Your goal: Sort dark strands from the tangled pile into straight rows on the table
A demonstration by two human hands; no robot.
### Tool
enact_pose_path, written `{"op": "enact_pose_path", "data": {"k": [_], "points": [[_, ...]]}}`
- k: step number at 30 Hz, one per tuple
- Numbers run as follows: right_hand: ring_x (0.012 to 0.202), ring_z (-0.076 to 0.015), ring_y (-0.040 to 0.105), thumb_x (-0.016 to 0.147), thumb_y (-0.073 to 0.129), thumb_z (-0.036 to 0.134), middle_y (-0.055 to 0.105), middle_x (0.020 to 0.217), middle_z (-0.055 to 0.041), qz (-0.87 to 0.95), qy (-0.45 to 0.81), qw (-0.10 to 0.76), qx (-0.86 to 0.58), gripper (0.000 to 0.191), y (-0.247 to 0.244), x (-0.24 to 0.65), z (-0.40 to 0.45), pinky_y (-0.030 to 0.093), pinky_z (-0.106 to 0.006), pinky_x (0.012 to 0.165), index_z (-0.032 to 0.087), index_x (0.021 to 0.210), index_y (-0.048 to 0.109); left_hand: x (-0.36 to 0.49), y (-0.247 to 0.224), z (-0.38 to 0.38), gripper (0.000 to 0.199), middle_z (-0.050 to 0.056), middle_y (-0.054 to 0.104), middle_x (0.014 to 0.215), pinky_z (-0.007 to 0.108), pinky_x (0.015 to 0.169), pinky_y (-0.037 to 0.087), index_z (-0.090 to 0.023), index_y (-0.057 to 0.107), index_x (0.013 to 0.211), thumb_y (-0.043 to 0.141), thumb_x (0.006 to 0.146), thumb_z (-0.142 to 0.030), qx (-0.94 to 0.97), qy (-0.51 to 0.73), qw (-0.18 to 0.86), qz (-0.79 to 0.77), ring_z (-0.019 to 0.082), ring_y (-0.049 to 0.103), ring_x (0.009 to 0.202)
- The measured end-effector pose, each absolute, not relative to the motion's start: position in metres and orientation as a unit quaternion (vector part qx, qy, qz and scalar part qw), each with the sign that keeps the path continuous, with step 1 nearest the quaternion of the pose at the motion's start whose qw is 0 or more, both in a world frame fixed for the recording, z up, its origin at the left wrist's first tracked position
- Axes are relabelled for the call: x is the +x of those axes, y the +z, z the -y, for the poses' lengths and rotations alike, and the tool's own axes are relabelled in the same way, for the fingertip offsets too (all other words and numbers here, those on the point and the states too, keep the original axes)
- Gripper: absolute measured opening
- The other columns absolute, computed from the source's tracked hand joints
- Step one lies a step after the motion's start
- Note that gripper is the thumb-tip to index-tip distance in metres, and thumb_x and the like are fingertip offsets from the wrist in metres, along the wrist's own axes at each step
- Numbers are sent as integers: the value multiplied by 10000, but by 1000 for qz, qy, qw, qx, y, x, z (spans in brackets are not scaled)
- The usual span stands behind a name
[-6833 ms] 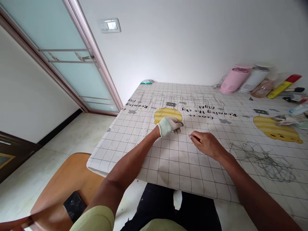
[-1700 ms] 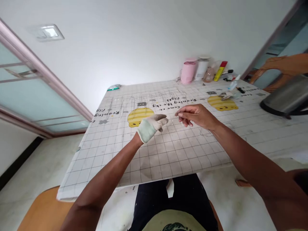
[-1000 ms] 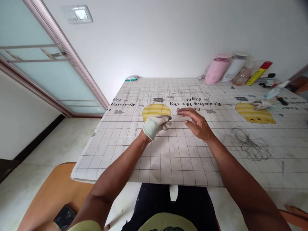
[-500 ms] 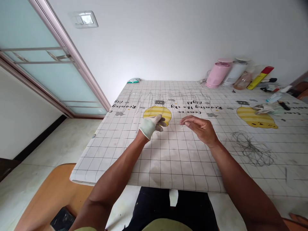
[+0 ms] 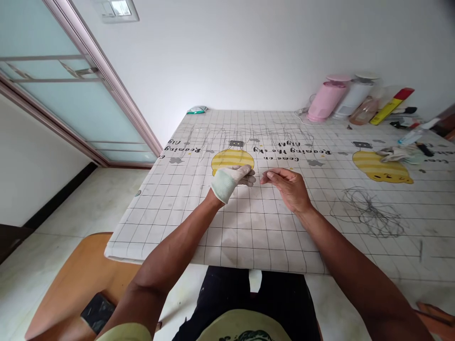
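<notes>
My left hand [image 5: 234, 180], in a pale glove, is closed in a pinch over the yellow balloon print near the middle of the table. Just right of it, my bare right hand [image 5: 286, 186] also has its thumb and forefinger pressed together. The fingertips of the two hands are a small gap apart; anything thin between them is too small to make out. A loose tangle of dark thin wire [image 5: 371, 208] lies on the grid-patterned tablecloth [image 5: 234, 241] to the right. More thin dark strands [image 5: 263, 131] are spread across the cloth beyond my hands.
At the back right stand a pink cylinder [image 5: 327, 99], a white one [image 5: 354, 97], a bottle [image 5: 364, 111] and a yellow-red box [image 5: 391, 106]. A crumpled glove [image 5: 398, 154] lies nearer. A green-white packet [image 5: 196, 110] is at the back left corner. A phone [image 5: 97, 312] rests on a wooden seat.
My left hand has moved right and my right hand slightly left, so their fingertips are closer together. The view has shifted slightly.
</notes>
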State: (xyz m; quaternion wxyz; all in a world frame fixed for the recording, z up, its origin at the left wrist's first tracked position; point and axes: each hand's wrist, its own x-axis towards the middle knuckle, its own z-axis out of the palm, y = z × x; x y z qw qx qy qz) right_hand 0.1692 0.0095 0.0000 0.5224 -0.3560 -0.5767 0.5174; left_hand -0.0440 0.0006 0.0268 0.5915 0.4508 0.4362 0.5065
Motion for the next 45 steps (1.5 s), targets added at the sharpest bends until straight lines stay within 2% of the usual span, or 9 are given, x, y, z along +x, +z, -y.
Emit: {"op": "enact_pose_path", "data": {"k": [3, 14, 19, 24, 26, 31, 35, 38, 45], "points": [[917, -260, 780, 896, 869, 526, 798, 917, -59, 565, 539, 516, -351, 294, -1, 166, -8, 602, -525, 1036, 254, 1001, 838, -47, 22, -5, 304, 107, 788, 866, 342, 803, 621, -109, 747, 896, 760, 964, -405, 453, 484, 600, -448, 163, 732, 705], [800, -230, 735, 847, 884, 561, 760, 819, -45, 549, 539, 511, -384, 366, -6, 161, -7, 636, -474, 898, 233, 987, 802, -44, 35, 2, 221, 70, 784, 760, 292, 746, 597, -145, 775, 843, 700, 967, -312, 492, 442, 534, -526, 156, 714, 671], [747, -232, 680, 1015, 692, 514, 726, 787, -46, 678, 367, 468, -432, 290, -8, 166, -4, 600, -439, 769, 251, 1000, 814, -54, 31, -5, 240, 80, 759, 699, 283, 646, 552, -139, 776, 805, 690, 957, -304, 506, 422, 532, -532, 151, 669, 611], [818, -277, 628, 1106, 495, 397, 703, 858, -104, 875, 168, 314, -329, 361, -4, 190, -8, 553, -481, 765, 255, 963, 795, -70, 25, -12, 219, 90, 747, 686, 292, 602, 528, -141, 770, 761, 752, 906, -303, 545, 353, 556, -519, 152, 643, 580], [855, -279, 651, 1113, 475, 365, 723, 924, -107, 892, 168, 282, -310, 347, -2, 198, -10, 560, -481, 780, 260, 1020, 792, -73, 21, -15, 204, 88, 744, 681, 293, 600, 527, -139, 777, 775, 800, 874, -316, 553, 335, 567, -510, 152, 640, 577], [972, -283, 718, 1059, 617, 358, 770, 1116, -76, 859, 229, 292, -353, 277, -3, 193, -10, 573, -469, 836, 309, 1313, 718, -67, 13, -18, 234, 91, 749, 716, 291, 599, 527, -136, 778, 808, 778, 902, -350, 532, 370, 572, -504, 152, 652, 602], [852, -270, 673, 1078, 578, 350, 756, 964, -82, 864, 164, 296, -372, 191, -9, 171, -9, 489, -422, 762, 267, 1126, 743, -58, 16, -15, 201, 68, 722, 672, 285, 593, 514, -149, 767, 777, 738, 909, -297, 551, 351, 557, -513, 147, 633, 591], [697, -219, 577, 1125, 463, 358, 685, 810, -51, 866, 147, 299, -373, 309, -12, 159, -9, 400, -374, 681, 260, 959, 705, -55, 19, -14, 208, 44, 706, 667, 278, 609, 502, -170, 743, 745, 710, 909, -295, 579, 339, 523, -525, 140, 620, 600], [611, -188, 480, 1141, 413, 430, 619, 713, -29, 851, 118, 308, -408, 401, -14, 158, -11, 311, -352, 621, 253, 863, 642, -51, 25, -6, 278, -3, 664, 659, 280, 629, 434, -222, 695, 727, 569, 956, -316, 662, 330, 372, -561, 149, 608, 663]]}}
